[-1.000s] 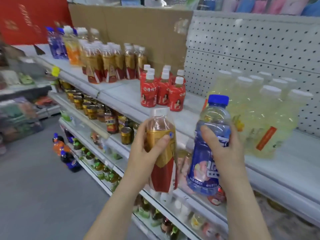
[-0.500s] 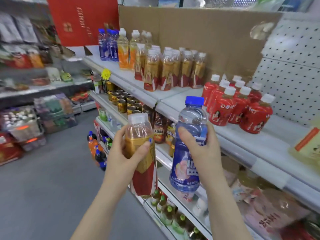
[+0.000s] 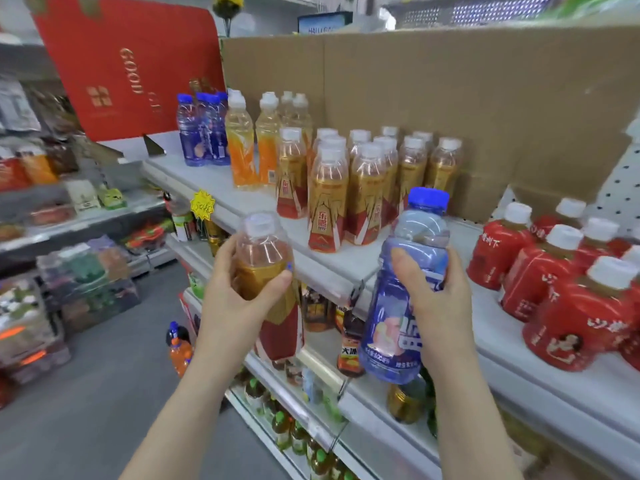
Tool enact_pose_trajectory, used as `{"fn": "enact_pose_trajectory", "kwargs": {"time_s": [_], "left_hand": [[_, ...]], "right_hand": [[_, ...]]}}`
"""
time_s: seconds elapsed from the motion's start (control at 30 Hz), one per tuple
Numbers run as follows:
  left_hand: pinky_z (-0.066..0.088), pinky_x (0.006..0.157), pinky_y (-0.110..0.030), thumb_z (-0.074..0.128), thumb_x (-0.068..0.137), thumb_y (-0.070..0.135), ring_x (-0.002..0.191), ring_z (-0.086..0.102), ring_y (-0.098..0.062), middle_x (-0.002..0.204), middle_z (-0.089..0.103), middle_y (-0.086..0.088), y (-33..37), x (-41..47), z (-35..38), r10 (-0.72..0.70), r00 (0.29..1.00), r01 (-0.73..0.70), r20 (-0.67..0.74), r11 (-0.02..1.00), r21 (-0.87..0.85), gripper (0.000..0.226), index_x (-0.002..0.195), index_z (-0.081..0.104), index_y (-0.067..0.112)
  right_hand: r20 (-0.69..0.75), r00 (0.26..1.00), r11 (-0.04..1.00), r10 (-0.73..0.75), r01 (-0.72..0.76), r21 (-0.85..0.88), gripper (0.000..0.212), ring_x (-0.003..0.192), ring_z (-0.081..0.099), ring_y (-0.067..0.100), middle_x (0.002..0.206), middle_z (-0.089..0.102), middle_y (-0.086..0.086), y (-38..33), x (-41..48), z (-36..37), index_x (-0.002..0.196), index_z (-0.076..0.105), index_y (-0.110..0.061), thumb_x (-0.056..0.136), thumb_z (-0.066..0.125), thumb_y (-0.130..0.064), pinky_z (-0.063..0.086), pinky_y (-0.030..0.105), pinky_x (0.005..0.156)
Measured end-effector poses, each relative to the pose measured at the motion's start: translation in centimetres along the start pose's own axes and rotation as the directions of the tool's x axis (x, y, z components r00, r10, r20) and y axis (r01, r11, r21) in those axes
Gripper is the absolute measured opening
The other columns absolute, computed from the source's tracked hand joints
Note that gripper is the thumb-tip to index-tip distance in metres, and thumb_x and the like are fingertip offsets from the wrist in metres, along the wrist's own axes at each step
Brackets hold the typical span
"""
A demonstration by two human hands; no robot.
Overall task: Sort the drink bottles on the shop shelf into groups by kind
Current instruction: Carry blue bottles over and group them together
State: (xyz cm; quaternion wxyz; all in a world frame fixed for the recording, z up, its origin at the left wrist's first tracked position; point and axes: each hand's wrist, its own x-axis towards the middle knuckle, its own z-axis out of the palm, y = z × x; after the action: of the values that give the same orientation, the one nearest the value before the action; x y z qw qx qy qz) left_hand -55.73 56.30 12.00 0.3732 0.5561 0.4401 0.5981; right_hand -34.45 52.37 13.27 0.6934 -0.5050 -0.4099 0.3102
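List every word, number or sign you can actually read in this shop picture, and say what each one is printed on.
"GOOD": gold letters on the red board; the word after it is blurred.
"HALLO", cut off: blue sign above the cardboard.
"大冰": small bottle on the lower shelf.
Too blurred to read: labels on the gold-and-red bottle, blue bottle, red bottles, and the yellow starburst tag.

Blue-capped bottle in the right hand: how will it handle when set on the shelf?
The blue-capped bottle looks full, so probably heavy for its size. Its glossy sleeve may be slippery in the right hand. Tall and narrow: it could tip if set down tilted.
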Motion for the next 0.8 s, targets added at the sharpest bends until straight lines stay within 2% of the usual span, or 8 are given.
{"fn": "enact_pose_trajectory", "kwargs": {"time_s": [0.1,0.2,0.27,0.4,0.5,0.6,0.7,0.8], "left_hand": [[0.053,0.098,-0.036,0.080,0.070,0.042,0.119,0.060,-0.007,0.137,0.058,0.011,-0.8,5.8,-0.1,0.050,0.999,-0.050,0.003,0.999,0.006,0.085,0.145,0.040,0.037],[0.049,0.105,-0.043,0.081,0.080,0.035,0.124,0.056,-0.010,0.140,0.055,0.009,-1.8,11.4,0.4,0.100,0.995,-0.101,0.028,0.995,0.024,0.078,0.146,0.038,0.036],[0.048,0.106,-0.038,0.079,0.082,0.035,0.125,0.055,-0.007,0.140,0.054,0.010,-2.4,15.0,1.5,0.130,0.989,-0.131,0.071,0.991,0.010,0.073,0.144,0.039,0.037],[0.035,0.100,-0.007,0.076,0.086,0.031,0.123,0.044,0.011,0.140,0.042,0.023,-3.8,20.2,4.1,0.188,0.962,-0.189,0.199,0.982,-0.013,0.077,0.148,0.030,0.035],[0.032,0.108,-0.014,0.074,0.088,0.031,0.134,0.036,0.003,0.149,0.037,0.017,-5.3,23.0,5.5,0.196,0.932,-0.197,0.304,0.980,-0.028,0.081,0.153,0.026,0.032],[0.032,0.118,-0.035,0.070,0.090,0.036,0.141,0.034,-0.006,0.155,0.035,0.012,-6.9,24.9,6.3,0.215,0.895,-0.214,0.392,0.976,-0.045,0.078,0.154,0.025,0.032],[0.027,0.116,-0.028,0.065,0.094,0.033,0.139,0.030,-0.001,0.155,0.031,0.014,-7.6,25.5,6.3,0.232,0.867,-0.216,0.441,0.973,-0.088,0.075,0.155,0.022,0.028],[0.022,0.115,-0.026,0.062,0.097,0.032,0.143,0.024,-0.002,0.161,0.026,0.005,-7.8,25.8,5.6,0.265,0.833,-0.244,0.486,0.964,-0.107,0.076,0.157,0.015,0.028]], "right_hand": [[-0.056,0.998,1.000,-0.010,0.011,0.012,0.034,0.084,0.074,0.017,0.094,0.075,-0.005,0.1,3.0,2.4,0.107,0.062,-0.026,0.080,0.079,-0.035,0.060,0.037,0.071],[-0.099,0.995,1.000,-0.011,0.010,-0.003,0.051,0.084,0.075,0.016,0.096,0.076,-0.004,0.3,4.6,4.0,0.111,0.061,-0.025,0.071,0.085,-0.045,0.059,0.037,0.070],[-0.130,0.991,1.000,-0.020,0.017,-0.024,0.053,0.086,0.075,0.017,0.099,0.076,-0.004,0.6,5.2,5.0,0.116,0.061,-0.027,0.071,0.083,-0.044,0.060,0.036,0.071],[-0.270,0.961,0.995,-0.067,0.044,-0.089,0.057,0.091,0.075,0.019,0.103,0.075,-0.004,1.4,5.4,7.7,0.116,0.062,-0.030,0.066,0.078,-0.051,0.060,0.042,0.078],[-0.336,0.937,0.992,-0.094,0.060,-0.110,0.060,0.091,0.075,0.017,0.102,0.075,-0.005,1.5,5.3,10.4,0.117,0.063,-0.027,0.066,0.078,-0.051,0.061,0.038,0.076],[-0.393,0.912,0.989,-0.118,0.075,-0.124,0.054,0.087,0.074,0.010,0.099,0.076,-0.008,1.4,5.2,13.2,0.122,0.062,-0.021,0.075,0.084,-0.039,0.059,0.026,0.069],[-0.424,0.899,0.990,-0.111,0.062,-0.130,0.049,0.089,0.075,0.012,0.100,0.076,-0.006,1.6,4.9,15.5,0.120,0.062,-0.022,0.078,0.082,-0.038,0.058,0.024,0.068],[-0.421,0.900,0.986,-0.116,0.054,-0.158,0.049,0.092,0.074,0.015,0.102,0.076,-0.004,1.8,5.0,17.3,0.118,0.062,-0.023,0.076,0.083,-0.038,0.057,0.023,0.068]]}}
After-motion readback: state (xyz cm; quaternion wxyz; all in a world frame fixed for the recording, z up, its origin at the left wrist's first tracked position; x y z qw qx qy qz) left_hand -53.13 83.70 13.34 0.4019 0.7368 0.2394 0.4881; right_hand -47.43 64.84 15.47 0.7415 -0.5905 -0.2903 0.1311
